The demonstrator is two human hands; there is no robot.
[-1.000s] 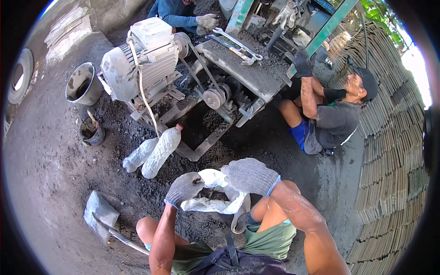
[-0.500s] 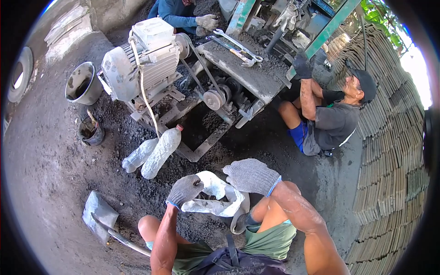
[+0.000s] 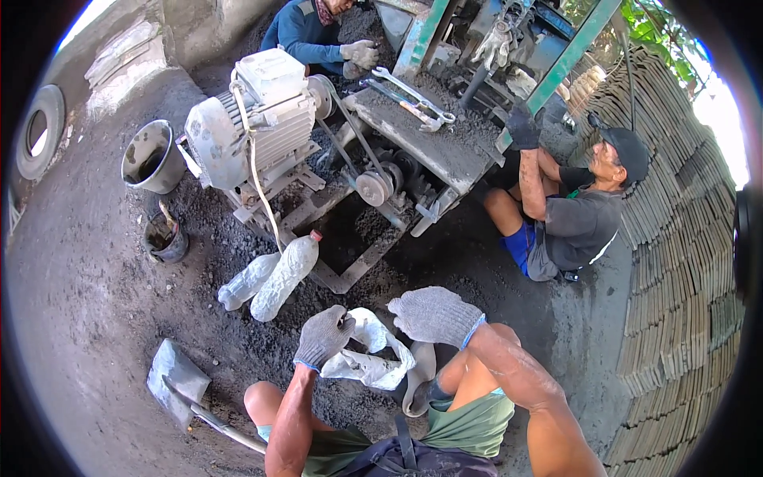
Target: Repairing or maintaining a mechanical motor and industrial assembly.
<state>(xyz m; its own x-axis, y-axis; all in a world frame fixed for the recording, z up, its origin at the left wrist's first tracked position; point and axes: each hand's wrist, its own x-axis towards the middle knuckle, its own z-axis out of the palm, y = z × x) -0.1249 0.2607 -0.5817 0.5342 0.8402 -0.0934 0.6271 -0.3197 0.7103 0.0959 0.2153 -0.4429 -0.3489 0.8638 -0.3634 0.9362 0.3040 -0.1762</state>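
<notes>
My left hand (image 3: pixel 324 339), in a grey knit glove with a blue cuff, is closed at the edge of a white crumpled strip (image 3: pixel 367 369). This strip bends into a loop above the dark ground between my legs. In a matching glove, my right hand (image 3: pixel 433 317) hovers beside the loop's upper right, palm down. Its fingers are together and bent; whatever they hold, if anything, is hidden under the hand. A curved grey piece (image 3: pixel 420 383) sits by my right foot, just right of the strip.
Ahead stands a machine with a grey motor (image 3: pixel 253 119), exposed belt and wrenches (image 3: pixel 417 97). Two white-coated bottles (image 3: pixel 284 274), buckets (image 3: pixel 149 168) and a shovel (image 3: pixel 176 380) lie leftward. One co-worker (image 3: pixel 584 207) sits right, near stacked tiles (image 3: pixel 675 302); another (image 3: pixel 306 40) works behind the motor.
The view has tilted slightly, so the scene sits lower. The white loop's right side has drawn away from the grey piece, and my right hand has shifted a little left.
</notes>
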